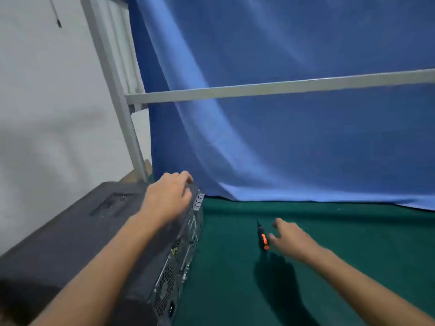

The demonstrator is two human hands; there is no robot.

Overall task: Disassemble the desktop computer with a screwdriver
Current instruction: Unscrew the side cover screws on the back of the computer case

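Computer (70, 231) lies at the left of the green worktop (341, 250), its port side facing the screwdriver (263, 238). I see my left grip (168, 198) curled over its far top edge. My right grip (289, 238) is spread just beside the screwdriver. A blue cloth (282, 142) hangs behind.

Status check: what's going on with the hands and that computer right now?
Left hand curled over far top edge of desktop computer. Right hand open beside screwdriver, not gripping. Nothing between them.
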